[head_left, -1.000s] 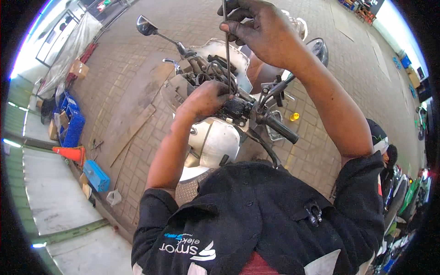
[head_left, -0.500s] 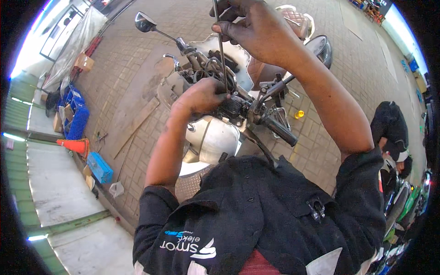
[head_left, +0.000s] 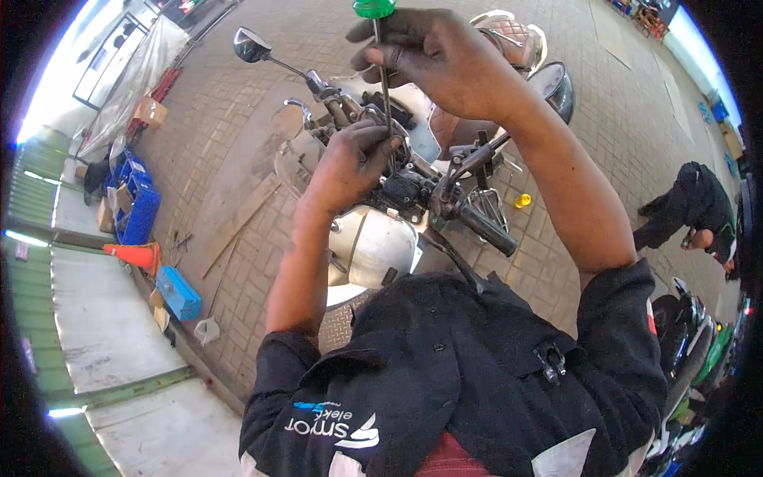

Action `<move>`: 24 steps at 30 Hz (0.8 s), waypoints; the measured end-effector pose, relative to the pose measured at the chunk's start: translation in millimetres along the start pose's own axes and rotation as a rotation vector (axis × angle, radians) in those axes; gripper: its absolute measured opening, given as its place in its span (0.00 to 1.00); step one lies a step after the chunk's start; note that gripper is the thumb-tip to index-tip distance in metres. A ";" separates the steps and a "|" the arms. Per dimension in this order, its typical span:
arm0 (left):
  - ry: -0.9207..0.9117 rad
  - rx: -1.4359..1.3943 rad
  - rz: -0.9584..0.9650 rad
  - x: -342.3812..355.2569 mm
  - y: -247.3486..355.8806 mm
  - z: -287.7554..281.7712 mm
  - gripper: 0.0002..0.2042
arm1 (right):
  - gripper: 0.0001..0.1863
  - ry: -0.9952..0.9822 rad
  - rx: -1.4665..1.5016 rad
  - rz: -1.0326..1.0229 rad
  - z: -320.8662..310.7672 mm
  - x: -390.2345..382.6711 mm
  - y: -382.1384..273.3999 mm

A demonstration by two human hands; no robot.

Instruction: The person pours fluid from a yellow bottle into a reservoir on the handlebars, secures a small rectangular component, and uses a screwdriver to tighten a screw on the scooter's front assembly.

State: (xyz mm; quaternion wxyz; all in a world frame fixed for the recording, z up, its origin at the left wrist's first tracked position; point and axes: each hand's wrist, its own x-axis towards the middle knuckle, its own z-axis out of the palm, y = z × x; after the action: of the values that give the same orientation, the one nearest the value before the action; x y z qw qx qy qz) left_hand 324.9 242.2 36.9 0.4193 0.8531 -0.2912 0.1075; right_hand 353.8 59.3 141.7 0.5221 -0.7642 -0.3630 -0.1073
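A long screwdriver with a green handle [head_left: 374, 8] stands nearly upright over the handlebar area of a partly stripped white scooter [head_left: 373, 246]. My left hand [head_left: 354, 163] is closed, thumb and fingers pinching the lower part of the shaft. Up by the handle, my right hand [head_left: 445, 60] has its fingers loosely bent and apart. The shaft passes in front of these fingers; whether they touch it is unclear. Below my left hand sits a black brake master cylinder [head_left: 404, 188] beside the right handgrip [head_left: 486, 226]. The screwdriver's tip is hard to make out there.
Mirrors [head_left: 251, 44] stick out on both sides of the scooter. A yellow object [head_left: 522, 200] lies on the paving. To the left are a blue crate [head_left: 137, 203], an orange cone [head_left: 135, 256] and a blue toolbox [head_left: 178, 292]. At right another person [head_left: 699, 211] bends near parked motorcycles.
The green handle has come into view at the top. My left hand has risen slightly along with the shaft, and the right hand sits a little lower. The other person has shifted.
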 end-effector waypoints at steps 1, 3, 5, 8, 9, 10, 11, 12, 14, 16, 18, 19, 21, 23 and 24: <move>0.006 0.003 -0.005 -1.5 3.1 -1.8 0.10 | 0.15 -0.029 0.031 0.155 -1.7 -1.3 -7.9; 0.024 0.054 -0.051 -1.8 11.1 -5.1 0.10 | 0.16 -0.060 0.060 0.311 -8.0 3.9 -25.6; 0.087 0.042 -0.026 -2.0 3.0 -0.2 0.10 | 0.22 -0.147 -0.161 0.384 -8.6 7.5 -28.9; 0.165 0.036 0.052 -0.1 -3.3 5.3 0.10 | 0.18 0.042 -0.112 -0.016 15.3 -2.1 10.0; 0.182 0.040 0.092 -1.0 -4.5 5.2 0.10 | 0.18 0.038 -0.115 -0.018 15.1 -2.0 11.0; 0.187 0.038 0.092 -1.3 -5.8 4.2 0.10 | 0.20 0.016 -0.005 0.014 12.5 -3.4 11.8; 0.149 -0.008 0.079 -1.4 -7.0 3.1 0.10 | 0.22 -0.006 0.104 0.047 11.3 -3.5 11.3; 0.112 -0.052 0.064 -2.6 -9.3 2.2 0.10 | 0.22 -0.011 0.104 0.045 11.6 -1.9 3.9; 0.122 -0.049 0.054 -3.9 -13.1 5.0 0.10 | 0.22 -0.073 -0.242 0.399 9.7 1.0 -15.6; 0.132 -0.042 0.053 -2.6 -11.1 5.3 0.10 | 0.21 0.044 -0.266 0.224 19.3 -5.0 -2.1; 0.138 -0.076 0.031 -1.1 -11.7 3.3 0.10 | 0.20 0.152 -0.285 0.045 25.7 -6.2 7.7; 0.142 -0.080 0.032 -0.4 -14.2 3.7 0.10 | 0.20 0.108 -0.033 0.082 25.2 -5.6 10.3; 0.126 -0.100 0.092 0.8 -18.5 4.6 0.10 | 0.20 0.062 0.218 0.122 21.8 -6.3 8.1; 0.104 -0.088 0.066 -0.2 -15.5 3.7 0.10 | 0.18 0.005 -0.176 0.338 16.1 -5.8 -2.8; 0.082 -0.069 0.042 -0.5 -12.7 2.4 0.09 | 0.18 0.004 -0.177 0.336 16.9 -3.3 -5.5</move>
State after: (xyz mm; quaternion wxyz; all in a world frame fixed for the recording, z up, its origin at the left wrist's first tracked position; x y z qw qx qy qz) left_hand 331.7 246.7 27.0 0.4579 0.8267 -0.2949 0.1411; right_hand 344.1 73.6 136.6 0.4644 -0.8568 -0.2182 -0.0514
